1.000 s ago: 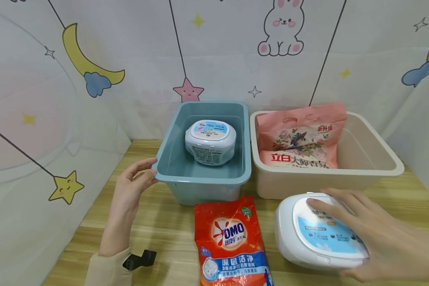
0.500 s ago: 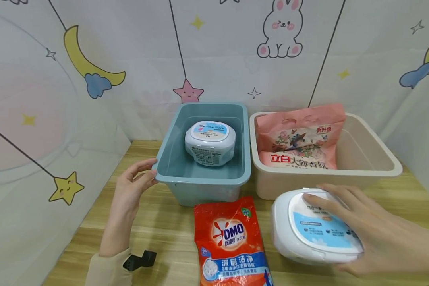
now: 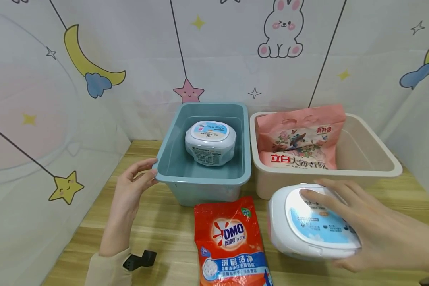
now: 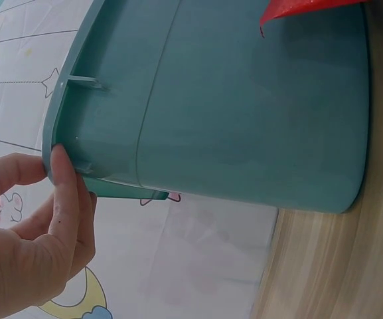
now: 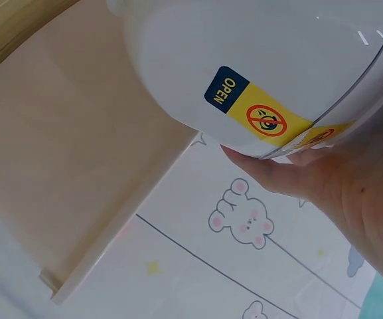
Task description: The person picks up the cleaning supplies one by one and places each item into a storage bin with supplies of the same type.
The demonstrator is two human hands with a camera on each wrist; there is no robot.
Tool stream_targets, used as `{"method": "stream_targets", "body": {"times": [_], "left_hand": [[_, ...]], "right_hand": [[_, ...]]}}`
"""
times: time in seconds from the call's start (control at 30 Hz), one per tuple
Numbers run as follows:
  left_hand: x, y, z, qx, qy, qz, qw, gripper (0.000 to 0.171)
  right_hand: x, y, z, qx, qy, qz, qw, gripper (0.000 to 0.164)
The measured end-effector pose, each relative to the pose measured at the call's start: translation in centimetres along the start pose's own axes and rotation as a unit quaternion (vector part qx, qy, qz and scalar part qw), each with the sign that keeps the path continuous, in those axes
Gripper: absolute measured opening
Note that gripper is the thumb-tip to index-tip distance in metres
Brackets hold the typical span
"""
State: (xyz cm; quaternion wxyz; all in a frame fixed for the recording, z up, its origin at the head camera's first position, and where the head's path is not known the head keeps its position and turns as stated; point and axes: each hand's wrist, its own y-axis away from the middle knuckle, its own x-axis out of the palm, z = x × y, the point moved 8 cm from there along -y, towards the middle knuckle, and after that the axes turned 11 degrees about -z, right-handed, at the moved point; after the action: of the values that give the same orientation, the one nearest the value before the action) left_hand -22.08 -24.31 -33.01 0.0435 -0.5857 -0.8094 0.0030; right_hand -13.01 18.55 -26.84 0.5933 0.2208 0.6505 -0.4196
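head view, right hand (image 3: 364,228) gripping a white tub (image 3: 304,238) beside a red bag (image 3: 232,238), near a beige bin (image 3: 364,173), any contact with the desk (image 3: 171,246) hard to tell, left hand (image 3: 133,182) pinching a blue bin (image 3: 200,181) at its edge

Head view: worn on your head, set farthest back; upright, facing forward and down over the bench (image 3: 171,242) to the curtain (image 3: 225,51). Left wrist view: close; rolled onto its side, bench down the right edge; faces the outside wall of the blue bin (image 4: 244,119), your left hand (image 4: 35,232) at the left edge. Right wrist view: close; rolled nearly upside down, the tub (image 5: 191,66) large at top, your right hand (image 5: 357,186) at the right edge. Shared with your head view: left wrist, blue bin and curtain; right wrist, tub, cream bin (image 5: 78,126) and curtain.
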Motion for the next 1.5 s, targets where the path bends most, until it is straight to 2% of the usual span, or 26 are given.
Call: {"method": "stream_targets", "body": {"times": [0.13, 0.4, 0.63, 0.87, 1.1, 1.5], "left_hand": [[0.0, 0.0, 0.0, 0.0, 0.0, -0.001, 1.0, 0.039], [0.0, 0.0, 0.0, 0.003, -0.001, -0.002, 1.0, 0.039], [0.0, 0.0, 0.0, 0.004, -0.002, -0.002, 1.0, 0.038], [-0.1, 0.0, 0.0, 0.005, -0.001, -0.002, 1.0, 0.038], [-0.1, 0.0, 0.0, 0.006, 0.001, -0.001, 1.0, 0.038], [0.0, 0.0, -0.1, 0.005, -0.003, 0.001, 1.0, 0.039]], "right_hand": [[-0.4, -0.2, 0.3, 0.001, 0.007, -0.005, 1.0, 0.107], [-1.6, -0.8, 1.1, -0.05, 0.041, -0.056, 0.996, 0.113], [-1.5, -1.0, 1.1, -0.046, 0.025, -0.033, 0.998, 0.114], [-2.2, -1.5, 1.7, -0.069, 0.031, -0.063, 0.995, 0.114], [-2.1, -1.7, 1.6, -0.057, 0.024, -0.047, 0.997, 0.111], [-2.5, -2.3, 1.5, -0.056, 0.035, -0.051, 0.997, 0.111]]}}
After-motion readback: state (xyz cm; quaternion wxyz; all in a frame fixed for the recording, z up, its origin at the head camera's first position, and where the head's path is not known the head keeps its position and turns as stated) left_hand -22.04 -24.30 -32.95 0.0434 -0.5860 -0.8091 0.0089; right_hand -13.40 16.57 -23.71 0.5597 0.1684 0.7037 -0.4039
